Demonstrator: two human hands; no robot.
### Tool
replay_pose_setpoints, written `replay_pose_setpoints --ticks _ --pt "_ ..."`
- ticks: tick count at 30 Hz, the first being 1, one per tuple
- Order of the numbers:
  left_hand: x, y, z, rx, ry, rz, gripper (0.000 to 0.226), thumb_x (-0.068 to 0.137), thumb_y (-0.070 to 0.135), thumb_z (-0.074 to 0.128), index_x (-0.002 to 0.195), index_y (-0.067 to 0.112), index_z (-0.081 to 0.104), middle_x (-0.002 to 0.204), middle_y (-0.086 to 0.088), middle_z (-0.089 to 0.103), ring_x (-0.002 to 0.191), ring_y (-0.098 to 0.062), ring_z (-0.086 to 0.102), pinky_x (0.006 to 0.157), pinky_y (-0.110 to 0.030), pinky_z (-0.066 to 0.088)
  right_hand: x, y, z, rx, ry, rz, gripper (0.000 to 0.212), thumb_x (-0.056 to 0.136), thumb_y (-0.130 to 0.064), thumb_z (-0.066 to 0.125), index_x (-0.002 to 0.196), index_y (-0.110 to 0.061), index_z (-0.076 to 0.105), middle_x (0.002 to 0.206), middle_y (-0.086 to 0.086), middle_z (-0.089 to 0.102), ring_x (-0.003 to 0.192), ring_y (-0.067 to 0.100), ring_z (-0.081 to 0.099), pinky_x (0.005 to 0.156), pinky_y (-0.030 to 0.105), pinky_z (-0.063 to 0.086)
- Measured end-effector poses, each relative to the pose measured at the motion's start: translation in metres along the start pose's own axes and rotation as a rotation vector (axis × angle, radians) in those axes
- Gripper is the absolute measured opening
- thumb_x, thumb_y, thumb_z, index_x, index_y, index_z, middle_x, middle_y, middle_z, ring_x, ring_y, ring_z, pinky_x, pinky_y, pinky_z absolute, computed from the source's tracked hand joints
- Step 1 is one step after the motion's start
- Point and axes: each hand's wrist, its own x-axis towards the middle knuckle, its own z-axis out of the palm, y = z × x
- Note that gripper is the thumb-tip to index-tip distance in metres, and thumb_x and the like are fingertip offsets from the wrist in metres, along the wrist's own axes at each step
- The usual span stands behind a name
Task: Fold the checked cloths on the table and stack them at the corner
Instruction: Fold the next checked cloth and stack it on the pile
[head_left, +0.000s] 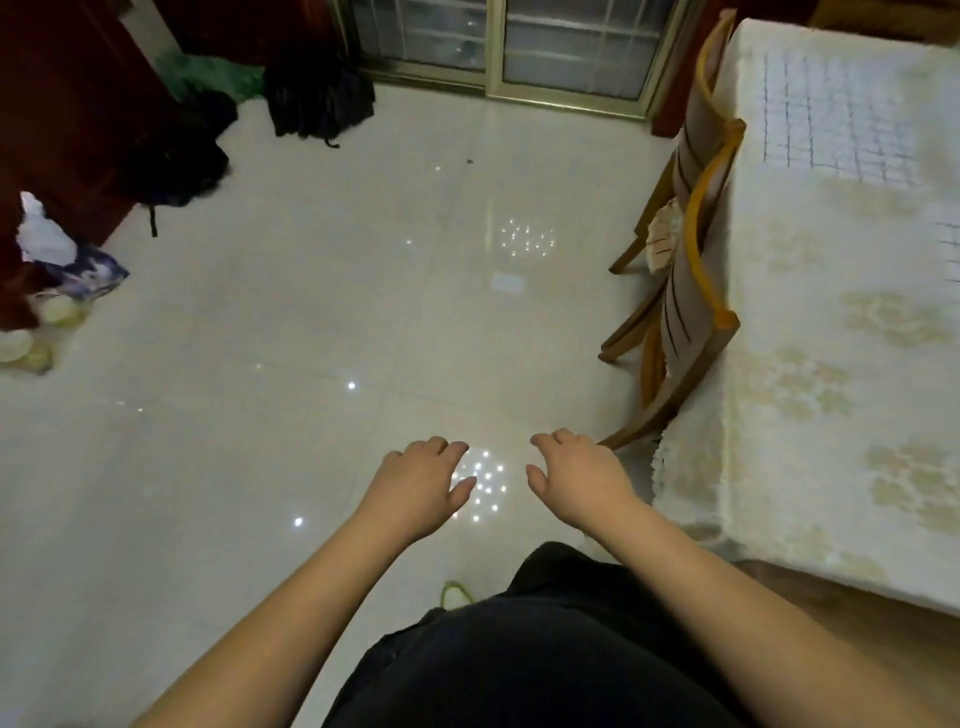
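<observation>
A white cloth with a thin blue check (836, 117) lies flat on the far part of the table (810, 395), which carries a cream flowered tablecloth and stands at the right. A second checked cloth (949, 249) shows at the right edge of the view, cut off. My left hand (423, 480) and my right hand (576, 475) hover palm down over the floor, left of the table, fingers loosely curled and holding nothing. Neither hand touches the table or a cloth.
Two wooden chairs (685, 291) are pushed in along the table's left side. Glossy white floor tiles (322, 322) spread ahead. Dark bags (317, 93) and green fabric lie by the glass doors (519, 47); clutter (57, 270) sits at the left wall.
</observation>
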Motion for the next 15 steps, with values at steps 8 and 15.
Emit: replay_pose_setpoints --ticks 8,15 --pt "0.127 0.01 -0.058 0.057 0.027 0.179 0.051 0.097 0.048 0.037 0.142 0.025 0.036 0.137 0.001 0.049 0.121 -0.022 0.049 0.091 -0.036 0.043 0.065 0.049 -0.04 0.117 0.077 0.171 0.048 0.099 -0.04 0.035 0.142 -0.02 0.04 0.134 0.005 0.051 0.116 0.026 0.052 0.088 0.037 0.044" --pt "0.23 0.049 -0.106 0.123 -0.056 0.302 0.052 0.097 0.05 0.036 0.144 0.026 0.034 0.141 0.0 0.047 0.123 -0.022 0.048 0.094 -0.037 0.043 0.121 0.121 -0.094 0.271 0.196 0.296 0.044 0.098 -0.038 0.039 0.139 -0.02 0.045 0.132 0.006 0.054 0.115 0.027 0.053 0.088 0.036 0.043"
